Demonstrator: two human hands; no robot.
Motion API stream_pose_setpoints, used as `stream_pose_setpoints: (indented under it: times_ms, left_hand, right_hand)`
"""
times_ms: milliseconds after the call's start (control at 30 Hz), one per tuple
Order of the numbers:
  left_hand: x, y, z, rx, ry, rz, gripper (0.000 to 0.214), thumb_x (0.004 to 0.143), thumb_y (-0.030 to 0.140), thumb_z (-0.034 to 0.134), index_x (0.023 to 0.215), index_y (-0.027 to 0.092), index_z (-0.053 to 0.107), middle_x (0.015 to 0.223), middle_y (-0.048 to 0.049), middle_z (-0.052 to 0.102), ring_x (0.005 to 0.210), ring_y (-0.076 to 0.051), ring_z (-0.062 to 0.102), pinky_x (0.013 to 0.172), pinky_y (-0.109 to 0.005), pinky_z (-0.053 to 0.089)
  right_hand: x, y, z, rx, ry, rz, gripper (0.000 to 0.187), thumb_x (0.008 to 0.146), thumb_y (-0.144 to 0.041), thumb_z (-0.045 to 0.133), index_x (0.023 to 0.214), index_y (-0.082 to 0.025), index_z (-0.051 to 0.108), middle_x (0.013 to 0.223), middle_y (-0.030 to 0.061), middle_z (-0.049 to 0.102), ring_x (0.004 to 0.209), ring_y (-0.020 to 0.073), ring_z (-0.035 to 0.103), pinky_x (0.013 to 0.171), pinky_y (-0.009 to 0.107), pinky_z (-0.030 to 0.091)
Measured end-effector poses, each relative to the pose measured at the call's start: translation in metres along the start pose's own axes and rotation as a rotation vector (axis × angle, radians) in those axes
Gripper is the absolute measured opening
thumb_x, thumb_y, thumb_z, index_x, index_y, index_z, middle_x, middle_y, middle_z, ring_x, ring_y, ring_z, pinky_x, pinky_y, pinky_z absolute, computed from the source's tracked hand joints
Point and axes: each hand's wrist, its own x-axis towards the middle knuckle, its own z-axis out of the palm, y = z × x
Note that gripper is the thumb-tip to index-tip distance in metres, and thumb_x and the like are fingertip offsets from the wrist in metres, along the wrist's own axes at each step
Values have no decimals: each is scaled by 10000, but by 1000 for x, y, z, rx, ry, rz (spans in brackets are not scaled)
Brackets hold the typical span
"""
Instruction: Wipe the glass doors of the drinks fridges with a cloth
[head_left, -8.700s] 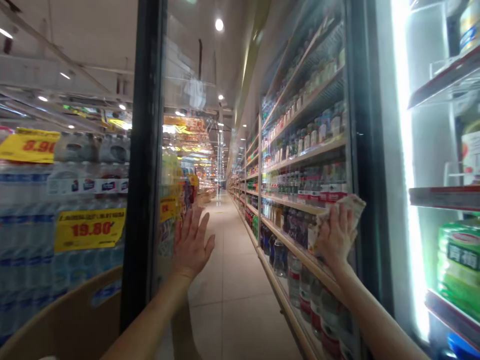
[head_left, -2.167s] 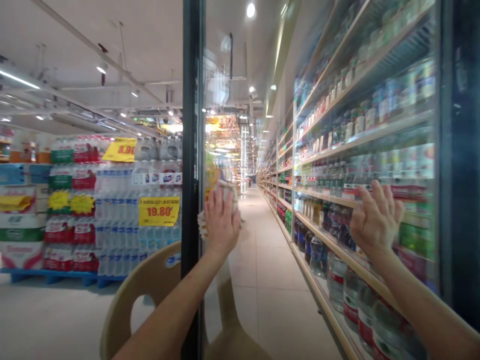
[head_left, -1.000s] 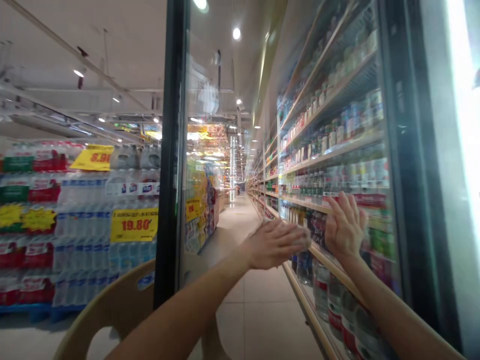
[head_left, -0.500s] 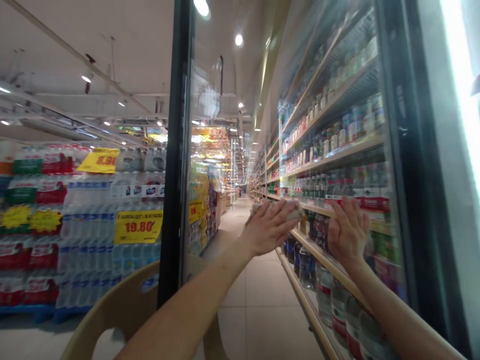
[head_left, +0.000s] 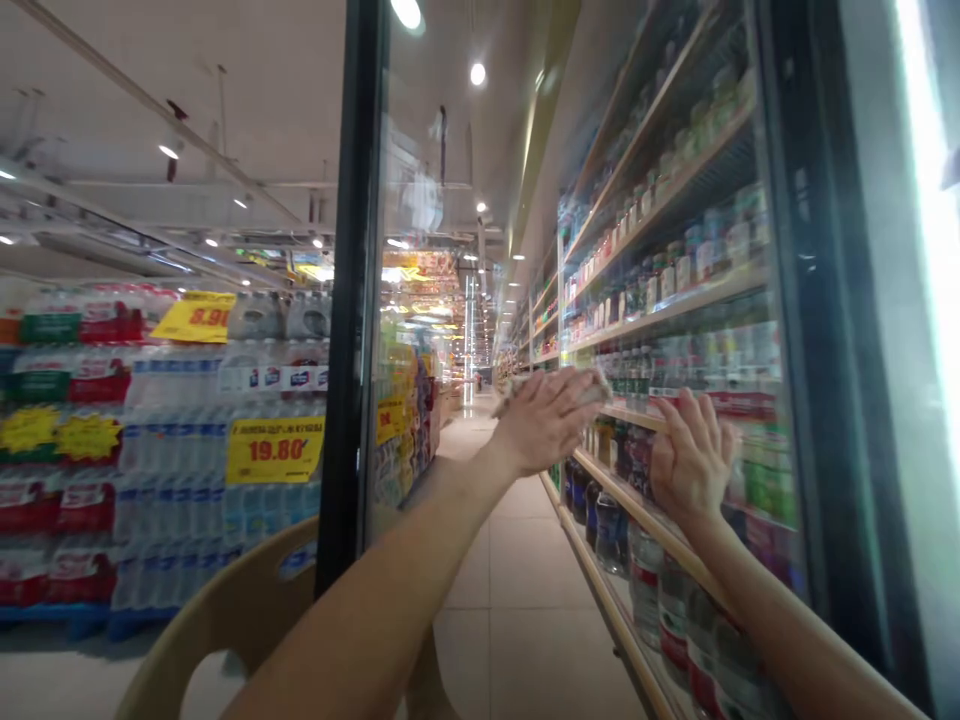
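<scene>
An open glass fridge door (head_left: 442, 250) with a black frame (head_left: 346, 300) stands in front of me. My left hand (head_left: 547, 420) presses a crumpled cloth (head_left: 592, 385) flat against the glass, its fingers pressed onto the cloth. To its right, my right hand (head_left: 694, 460) lies flat on the same glass with fingers spread and nothing in it. Through the glass show an aisle and shelves of bottles (head_left: 660, 300).
A tan plastic chair (head_left: 217, 620) stands low in front of me, behind the door. Stacked packs of water bottles with yellow price signs (head_left: 274, 448) fill the left. The fridge's lit interior (head_left: 930, 250) is at the far right. Tiled floor (head_left: 517, 620) runs down the aisle.
The cloth passed from my right hand to my left. Within the last second my left hand slid the cloth up and slightly right on the glass; my right hand stayed flat.
</scene>
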Motion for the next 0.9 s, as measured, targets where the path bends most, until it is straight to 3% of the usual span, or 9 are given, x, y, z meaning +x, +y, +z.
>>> stream_pose_setpoints:
  times_ms: [67, 200, 300, 367, 467, 533, 767, 833, 900]
  left_hand:
    - [8, -17, -5, 5, -7, 8, 464, 912, 415, 348, 1369, 339, 354, 1509, 27, 263, 1399, -204, 205, 1138, -466, 161]
    - [4, -92, -29, 46, 236, -603, 488, 902, 406, 361, 1369, 262, 373, 1511, -32, 256, 1400, -258, 194, 1130, -510, 168]
    - [-3, -104, -33, 67, 412, -878, 491, 899, 389, 369, 1358, 218, 391, 1508, -75, 258, 1403, -281, 172, 1129, -532, 151]
    - [-4, -81, -27, 73, 367, -781, 478, 899, 373, 370, 1352, 223, 397, 1509, -76, 254, 1402, -276, 180, 1125, -532, 158]
    - [0, -41, -15, 50, 150, -364, 457, 892, 383, 397, 1339, 286, 405, 1506, -25, 274, 1399, -239, 202, 1131, -497, 171]
    - [2, -36, -16, 29, 70, -225, 461, 888, 403, 408, 1341, 316, 396, 1504, 5, 280, 1399, -224, 206, 1137, -481, 162]
    - [-23, -104, -41, 91, 300, -914, 521, 885, 369, 404, 1377, 200, 367, 1511, -107, 238, 1397, -312, 180, 1113, -559, 163]
    - [-31, -84, -31, 114, 298, -879, 518, 894, 372, 387, 1377, 186, 364, 1506, -129, 243, 1393, -323, 188, 1093, -574, 197]
    - [-37, -41, -14, 120, 215, -672, 508, 899, 378, 379, 1379, 211, 360, 1502, -112, 261, 1391, -305, 204, 1091, -554, 218]
  right_hand:
    - [0, 0, 0, -1, 9, 1, 432, 867, -285, 377, 1263, -211, 533, 1372, 113, 483, 1317, 266, 385, 1073, 486, 257]
    - [1, 0, 0, -1, 6, 16, 424, 872, -288, 379, 1256, -207, 541, 1369, 116, 486, 1324, 268, 377, 1069, 489, 269]
    - [1, 0, 0, -11, 10, -1, 428, 870, -278, 388, 1268, -200, 528, 1378, 119, 476, 1331, 267, 366, 1075, 486, 260]
    - [1, 1, 0, -13, 16, -12, 428, 869, -274, 396, 1272, -199, 524, 1376, 117, 478, 1328, 261, 372, 1078, 478, 259]
    - [0, 3, 0, 3, 17, -8, 429, 870, -273, 394, 1274, -205, 523, 1372, 114, 483, 1325, 260, 376, 1075, 477, 266]
    - [1, 3, -1, 14, 19, 0, 427, 873, -273, 386, 1270, -206, 529, 1374, 115, 480, 1325, 259, 375, 1074, 477, 269]
    - [1, 1, 0, -3, 36, -12, 416, 879, -286, 389, 1252, -188, 543, 1357, 123, 498, 1313, 266, 392, 1073, 483, 269]
    - [1, 1, 1, 3, 46, -7, 415, 879, -288, 386, 1247, -186, 549, 1353, 124, 502, 1307, 271, 400, 1071, 492, 268]
    - [0, 0, 2, 13, 49, -4, 416, 881, -284, 379, 1244, -180, 553, 1349, 126, 505, 1303, 274, 404, 1072, 493, 267]
